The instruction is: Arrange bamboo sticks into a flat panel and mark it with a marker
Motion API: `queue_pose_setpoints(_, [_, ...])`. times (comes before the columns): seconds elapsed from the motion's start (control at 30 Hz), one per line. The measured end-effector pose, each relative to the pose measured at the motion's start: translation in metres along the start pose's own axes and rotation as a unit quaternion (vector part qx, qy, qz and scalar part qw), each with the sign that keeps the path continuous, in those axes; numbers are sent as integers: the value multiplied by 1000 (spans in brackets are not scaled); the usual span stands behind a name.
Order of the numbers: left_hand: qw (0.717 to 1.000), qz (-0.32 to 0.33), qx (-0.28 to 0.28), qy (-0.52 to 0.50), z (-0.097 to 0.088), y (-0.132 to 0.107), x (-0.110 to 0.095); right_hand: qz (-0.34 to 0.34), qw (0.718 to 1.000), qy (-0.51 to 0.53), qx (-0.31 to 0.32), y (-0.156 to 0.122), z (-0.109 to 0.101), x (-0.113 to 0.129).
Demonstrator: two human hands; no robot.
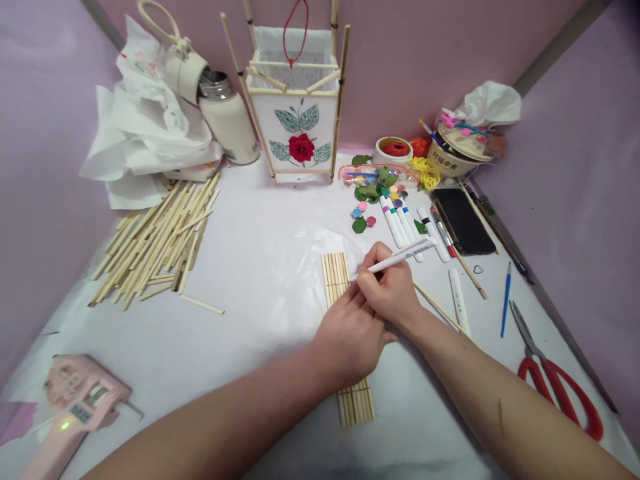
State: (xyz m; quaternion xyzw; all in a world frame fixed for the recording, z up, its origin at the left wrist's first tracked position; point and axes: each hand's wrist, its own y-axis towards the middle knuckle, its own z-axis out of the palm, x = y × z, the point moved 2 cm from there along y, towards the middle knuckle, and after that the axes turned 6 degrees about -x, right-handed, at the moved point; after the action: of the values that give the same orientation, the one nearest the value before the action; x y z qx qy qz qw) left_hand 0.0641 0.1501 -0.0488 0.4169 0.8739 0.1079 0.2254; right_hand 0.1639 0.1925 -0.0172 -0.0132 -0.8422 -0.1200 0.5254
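A flat row of narrow wooden sticks, crossed by dark marks near both ends, lies lengthwise on the white table covering. My left hand is laid over its middle and holds the sticks down, its fingers reaching to the right edge and hiding the centre. In my right hand is a white marker pen, gripped between thumb and fingers. The pen's tip is at the right edge of the row, near the upper dark line; whether it touches cannot be made out. Both hands meet at the fingers.
A loose stick pile lies left, behind a pink glue gun. At the back stand an open bottle and a stick-framed lantern with a red rose. Markers, a phone and red-handled scissors lie right.
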Motion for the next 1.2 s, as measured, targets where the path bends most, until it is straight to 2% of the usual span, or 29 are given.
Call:
queue_pose_setpoints(0.17, [1000,-1,16,6,0,0,0,-13,1000,-8,19,0,2,2])
queue_pose_setpoints(0.5, [1000,-1,8,-9,3,-2,0,-20,999,-29,36,-2,3,2])
queue_pose_setpoints(0.8, [999,-3,36,0,2,-1,0,-14,999,-32,23,-1,2,2])
queue_pose_setpoints(1.2, [1000,-2,26,6,1,-1,0,-20,999,-41,24,-1,2,3])
